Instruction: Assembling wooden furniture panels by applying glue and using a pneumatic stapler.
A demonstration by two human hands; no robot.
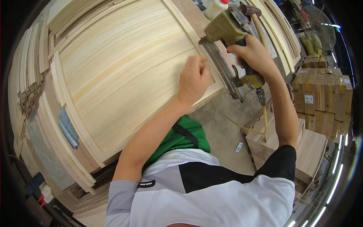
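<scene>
My right hand (254, 55) is wrapped round the black grip of a worn, yellowish pneumatic nail gun (228, 27). The gun is tilted over the right edge of a pale wooden panel (124, 64), its long magazine pointing down toward me. From its lower end a yellow air hose (265, 121) hangs and loops to the left. My left hand (194, 79) is closed above the panel's near right corner, close to the strip along that edge; anything small between its fingers is hidden. Thin wooden strips frame the panel's face.
Left of the panel lie stacked wood strips (30, 56) and a bundle of grey nail strips (68, 128). Beyond the gun are a white bottle with a red cap (216, 9) and a hammer (260, 26). At right stand stacked boards (312, 151) and cardboard boxes (321, 92).
</scene>
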